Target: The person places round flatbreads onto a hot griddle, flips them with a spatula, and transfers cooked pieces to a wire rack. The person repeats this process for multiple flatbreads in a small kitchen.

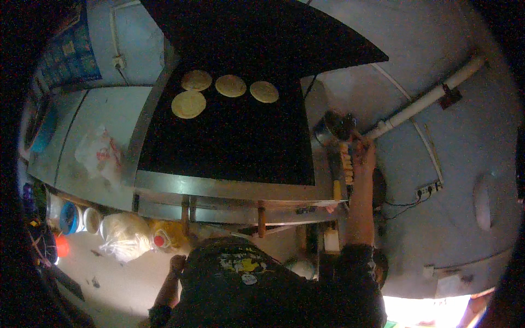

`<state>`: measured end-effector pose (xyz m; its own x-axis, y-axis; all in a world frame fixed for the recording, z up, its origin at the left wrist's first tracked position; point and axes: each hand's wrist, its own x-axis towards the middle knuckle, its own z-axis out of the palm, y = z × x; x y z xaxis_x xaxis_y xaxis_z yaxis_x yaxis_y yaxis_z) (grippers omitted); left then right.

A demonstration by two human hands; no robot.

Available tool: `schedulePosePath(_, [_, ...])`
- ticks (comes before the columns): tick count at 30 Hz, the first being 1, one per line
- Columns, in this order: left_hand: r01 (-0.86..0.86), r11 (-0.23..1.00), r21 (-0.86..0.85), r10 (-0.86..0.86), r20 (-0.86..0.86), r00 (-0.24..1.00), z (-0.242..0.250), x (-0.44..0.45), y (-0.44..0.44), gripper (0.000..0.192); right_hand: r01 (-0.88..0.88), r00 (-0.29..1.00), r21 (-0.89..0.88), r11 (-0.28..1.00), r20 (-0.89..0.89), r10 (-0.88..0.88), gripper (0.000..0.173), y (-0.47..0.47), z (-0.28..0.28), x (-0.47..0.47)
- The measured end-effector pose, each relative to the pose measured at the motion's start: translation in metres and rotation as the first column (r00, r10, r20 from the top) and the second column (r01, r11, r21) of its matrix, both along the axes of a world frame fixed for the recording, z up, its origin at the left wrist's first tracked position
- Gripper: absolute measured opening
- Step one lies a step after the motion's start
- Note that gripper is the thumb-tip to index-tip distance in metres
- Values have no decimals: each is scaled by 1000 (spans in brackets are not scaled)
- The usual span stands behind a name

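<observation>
Four flatbreads would be a count, so I note several pale round flatbreads (231,86) lying on the rear of a black griddle plate (229,139). My right arm stretches past the griddle's right side. My right hand (363,151) is beside a dark metal pot (328,125) and just above a row of stacked pale items (347,164); shadow hides whether its fingers hold anything. Down at my left side, my left hand (177,263) hangs with curled fingers, apart from the griddle, and nothing shows in it.
A steel counter (65,151) with a crumpled plastic bag (102,153) adjoins the griddle's left. Below stand a tied plastic sack (125,233), a red-capped container (161,240) and buckets (70,218). A dark hood (262,33) overhangs the back. A pipe (422,100) and power strip (428,189) line the right wall.
</observation>
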<state>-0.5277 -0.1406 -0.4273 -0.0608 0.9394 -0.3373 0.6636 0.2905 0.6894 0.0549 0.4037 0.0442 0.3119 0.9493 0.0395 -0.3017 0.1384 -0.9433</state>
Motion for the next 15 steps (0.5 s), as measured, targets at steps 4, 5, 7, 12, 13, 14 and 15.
schedulePosePath(4, [-126,949,-289,105,-88,991,14,7,8,29,-6,999,-85,996,-35,3,28,8,13,-28])
schedulePosePath(5, [-237,912,-334,231,-59,971,15,2,3,30,32,998,-126,991,-53,-39,29,-6,30,-60])
schedulePosePath(7, [78,992,-102,-99,-216,971,25,-1,2,33,-95,978,-228,969,161,134,32,-16,56,-104])
schedulePosePath(12, [-517,776,-361,628,374,682,87,36,31,32,-286,846,-192,939,410,342,40,33,37,-174])
schedulePosePath(13, [-466,857,-220,515,350,783,89,39,30,32,-323,810,-185,928,452,372,41,40,35,-179])
schedulePosePath(14, [-406,911,-76,409,293,864,91,42,27,33,-361,775,-220,906,469,423,40,39,35,-178])
schedulePosePath(15, [-372,926,-65,378,163,911,91,47,30,34,-405,733,-248,880,488,474,40,39,36,-181])
